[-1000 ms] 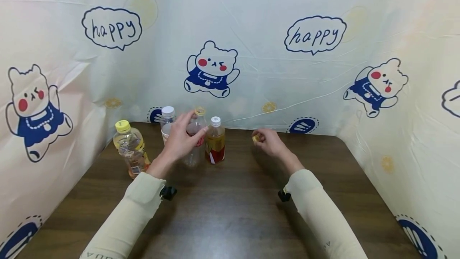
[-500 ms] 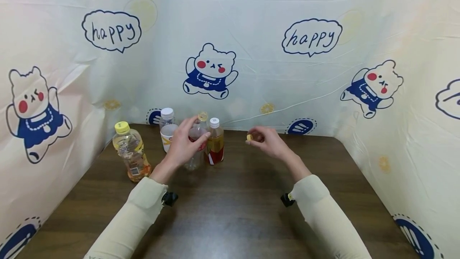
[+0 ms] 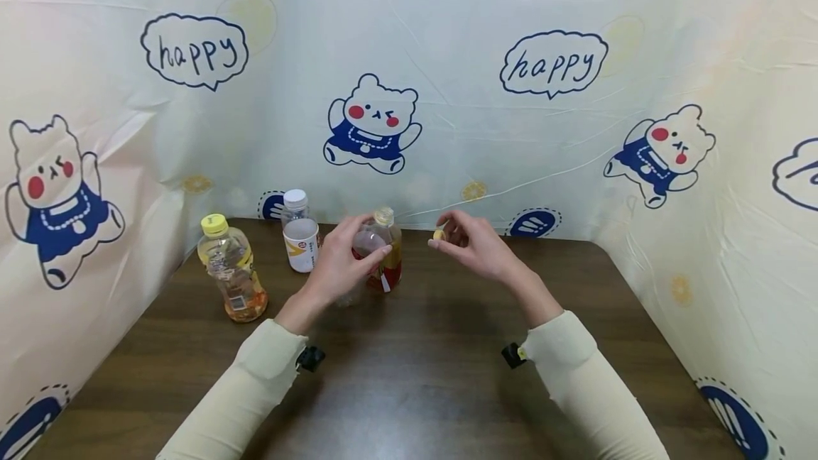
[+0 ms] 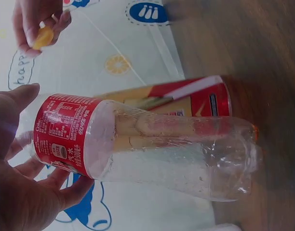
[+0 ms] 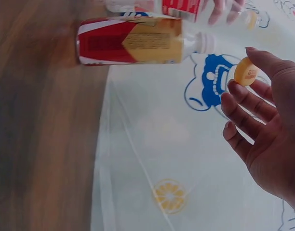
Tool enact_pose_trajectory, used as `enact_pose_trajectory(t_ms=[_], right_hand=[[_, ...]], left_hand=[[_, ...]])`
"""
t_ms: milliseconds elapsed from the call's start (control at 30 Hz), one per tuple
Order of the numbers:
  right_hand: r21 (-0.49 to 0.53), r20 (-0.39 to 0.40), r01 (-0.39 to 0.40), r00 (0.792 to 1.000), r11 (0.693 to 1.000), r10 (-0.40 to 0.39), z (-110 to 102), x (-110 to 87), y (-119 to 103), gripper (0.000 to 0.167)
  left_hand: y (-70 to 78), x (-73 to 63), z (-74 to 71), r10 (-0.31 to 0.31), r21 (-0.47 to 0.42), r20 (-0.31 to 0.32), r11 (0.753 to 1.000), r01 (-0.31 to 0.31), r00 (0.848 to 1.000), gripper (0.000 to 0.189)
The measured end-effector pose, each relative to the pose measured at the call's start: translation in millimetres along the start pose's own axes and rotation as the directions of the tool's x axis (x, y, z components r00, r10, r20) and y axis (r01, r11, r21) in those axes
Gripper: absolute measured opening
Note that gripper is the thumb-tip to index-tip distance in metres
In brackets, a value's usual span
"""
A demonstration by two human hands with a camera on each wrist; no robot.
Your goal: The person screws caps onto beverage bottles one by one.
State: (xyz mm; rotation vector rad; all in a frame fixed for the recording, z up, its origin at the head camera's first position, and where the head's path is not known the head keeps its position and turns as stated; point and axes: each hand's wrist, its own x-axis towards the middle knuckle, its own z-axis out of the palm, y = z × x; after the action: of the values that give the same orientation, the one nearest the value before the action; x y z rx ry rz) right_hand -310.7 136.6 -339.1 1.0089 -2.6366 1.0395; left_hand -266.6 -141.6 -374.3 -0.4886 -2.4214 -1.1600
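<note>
My left hand (image 3: pixel 341 258) grips a clear plastic soda bottle (image 4: pixel 186 154) round its red label (image 4: pixel 65 132). Upright, it looks drained, and a yellowish ring circles its neck (image 3: pixel 383 216). Whether its base touches the table cannot be told. Between thumb and fingertips, my right hand (image 3: pixel 476 243) pinches a small yellow bottle cap (image 5: pixel 246 71), held in the air to the right of the neck and apart from it. Behind the soda bottle, partly hidden by it in the head view, stands a white-capped bottle with a red and tan label (image 5: pixel 133 41).
To the left stand a yellow-capped bottle (image 3: pixel 233 272) with some amber liquid low in it and a white-capped bottle with a white label (image 3: pixel 300 243). All are on a brown wooden table (image 3: pixel 409 375). A patterned cloth (image 3: pixel 460 126) hangs behind and at both sides.
My left hand has carried the soda bottle rightward, from beside the red and tan bottle to in front of it. My right hand has come slightly left and up with the cap.
</note>
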Motion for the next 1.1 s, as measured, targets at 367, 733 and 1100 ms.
enact_pose_trajectory(t_ms=[367, 733, 1100], right_hand=[[0.064, 0.008, 0.071, 0.997, 0.995, -0.072, -10, 4.0, -14, 0.023], [0.095, 0.051, 0.065, 0.996, 0.993, -0.070, -21, 7.7, -17, 0.026], [0.089, 0.116, 0.088, 0.988, 0.992, -0.098, -32, 11.9, -21, 0.030]], left_hand=[[11.3, -2.1, 15.2, -0.011, -0.019, 0.064, 1.000, 0.012, 0.998, 0.061], [16.9, -1.9, 28.5, 0.007, -0.010, 0.122, 1.000, -0.006, 0.993, 0.058], [27.4, -2.2, 35.7, 0.039, -0.013, 0.165, 0.999, -0.037, 0.986, 0.059]])
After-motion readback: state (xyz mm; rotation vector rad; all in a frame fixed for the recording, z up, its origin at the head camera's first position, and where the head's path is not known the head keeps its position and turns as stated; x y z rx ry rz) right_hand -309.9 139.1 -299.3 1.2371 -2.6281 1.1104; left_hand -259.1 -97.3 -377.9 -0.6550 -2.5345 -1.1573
